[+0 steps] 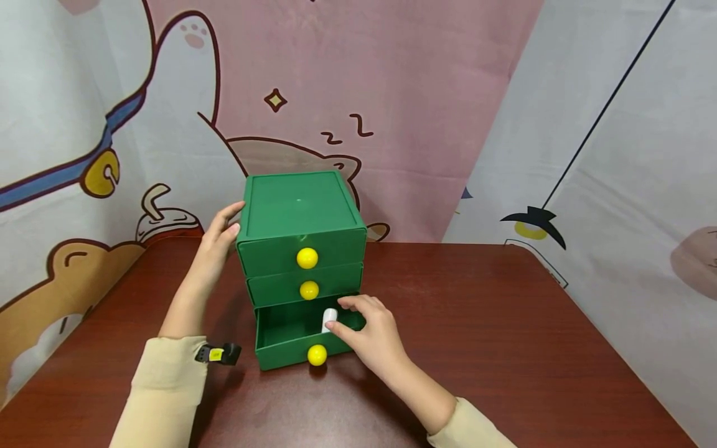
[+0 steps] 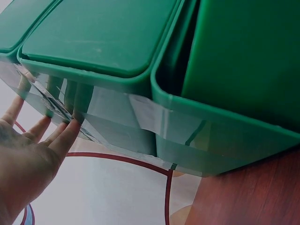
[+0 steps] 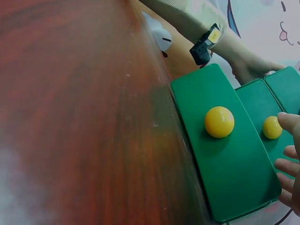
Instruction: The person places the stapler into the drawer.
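Note:
A green drawer cabinet (image 1: 302, 208) with yellow round knobs stands on the table, its bottom drawer (image 1: 282, 356) pulled out. Inside that drawer is a small white cylinder with a rounded top (image 1: 329, 317). My right hand (image 1: 375, 333) reaches over the drawer's right part, fingers and thumb spread apart; the thumb tip overlaps the white cylinder's lower edge in the head view. The right wrist view has the fingers (image 3: 287, 166) beside the cabinet front but not the cylinder. Against the cabinet's left side, my left hand (image 1: 215, 239) rests with fingertips touching its wall (image 2: 117, 112).
The brown table (image 1: 504, 348) extends around the cabinet, mostly to its right. Behind it hangs a cartoon-printed cloth (image 1: 420, 124). A black strap with a small device (image 1: 218, 354) is on the left wrist. The two upper drawers (image 1: 302, 255) are closed.

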Demonstrator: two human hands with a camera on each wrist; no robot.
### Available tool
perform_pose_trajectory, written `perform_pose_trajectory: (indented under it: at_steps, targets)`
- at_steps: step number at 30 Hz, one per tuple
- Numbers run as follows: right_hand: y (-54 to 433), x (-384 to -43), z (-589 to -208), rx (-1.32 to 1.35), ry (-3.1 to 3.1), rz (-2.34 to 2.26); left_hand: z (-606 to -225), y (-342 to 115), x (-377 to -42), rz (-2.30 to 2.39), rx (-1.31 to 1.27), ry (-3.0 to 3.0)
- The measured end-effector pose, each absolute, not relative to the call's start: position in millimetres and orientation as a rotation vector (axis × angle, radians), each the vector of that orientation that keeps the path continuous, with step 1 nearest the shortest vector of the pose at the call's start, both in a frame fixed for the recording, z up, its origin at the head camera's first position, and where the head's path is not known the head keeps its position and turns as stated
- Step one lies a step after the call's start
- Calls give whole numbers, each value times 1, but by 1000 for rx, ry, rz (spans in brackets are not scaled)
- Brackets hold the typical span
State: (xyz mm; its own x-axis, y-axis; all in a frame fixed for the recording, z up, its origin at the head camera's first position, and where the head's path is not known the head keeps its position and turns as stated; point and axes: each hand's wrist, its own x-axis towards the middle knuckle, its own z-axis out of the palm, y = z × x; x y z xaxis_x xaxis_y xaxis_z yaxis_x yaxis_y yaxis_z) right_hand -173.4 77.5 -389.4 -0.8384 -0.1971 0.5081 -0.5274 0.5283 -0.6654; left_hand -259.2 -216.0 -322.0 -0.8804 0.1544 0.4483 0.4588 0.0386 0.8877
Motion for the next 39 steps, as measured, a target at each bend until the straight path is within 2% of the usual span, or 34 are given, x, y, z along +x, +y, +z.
perform_pose_trajectory:
  at_steps: [18,25,39]
  targets:
    - [85,-158,-397,835,-2256,1209,-322,-215,-260,-1930,-641,-2059]
    - [81,-152,-404,909,-2375,1224,-322,-215,-261,-1931,-640,-2058]
    - [74,-159,-423,989,-2499,1266,-323,-216,-260,-1921,-634,-2070]
